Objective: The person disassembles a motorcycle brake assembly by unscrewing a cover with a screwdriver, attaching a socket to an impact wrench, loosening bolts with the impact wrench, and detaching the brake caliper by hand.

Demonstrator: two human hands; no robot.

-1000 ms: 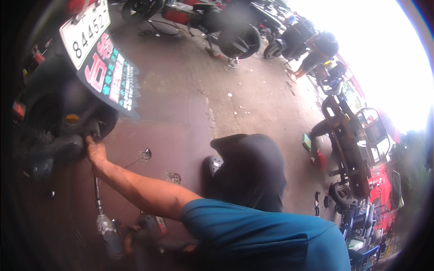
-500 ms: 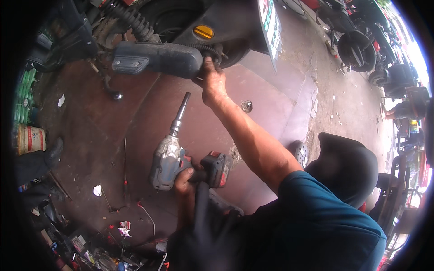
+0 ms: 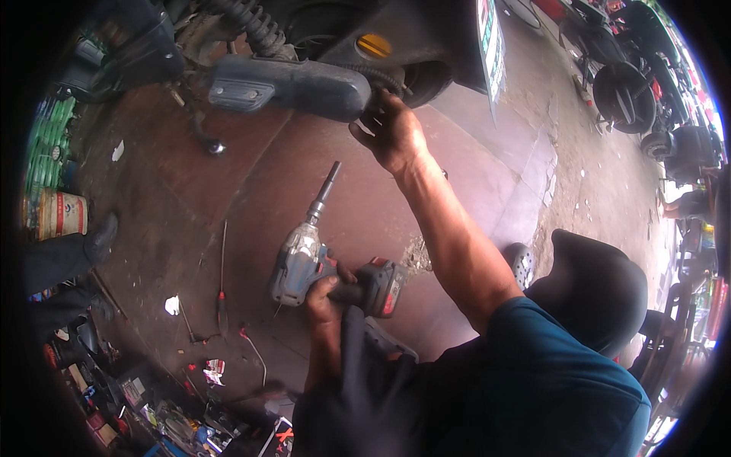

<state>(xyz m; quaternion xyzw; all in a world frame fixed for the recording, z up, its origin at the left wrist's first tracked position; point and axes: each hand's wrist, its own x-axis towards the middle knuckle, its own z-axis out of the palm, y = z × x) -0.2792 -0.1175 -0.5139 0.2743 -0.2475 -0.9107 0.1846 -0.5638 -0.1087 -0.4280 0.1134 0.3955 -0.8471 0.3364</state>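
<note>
My left hand is wrapped round the grip of a cordless impact wrench, grey with a battery pack at the grip's end. Its long socket extension points up and away, above the floor. My right arm reaches to a raised scooter or motorcycle. There my right hand is beside the rounded end of a long black cover, close to the wheel. Its thumb stands out from the fingers. The upper fingertips are in shadow, so what they touch is unclear.
A coil spring shock absorber and an orange reflector sit above the cover. A screwdriver lies on the floor. Tools and boxes pile up at lower left, near another person's shoe. Parked motorbikes stand at right.
My right hand has shifted slightly down and its thumb has come away from the fingers. The whole view has shifted a little; the left hand keeps its grip on the impact wrench.
</note>
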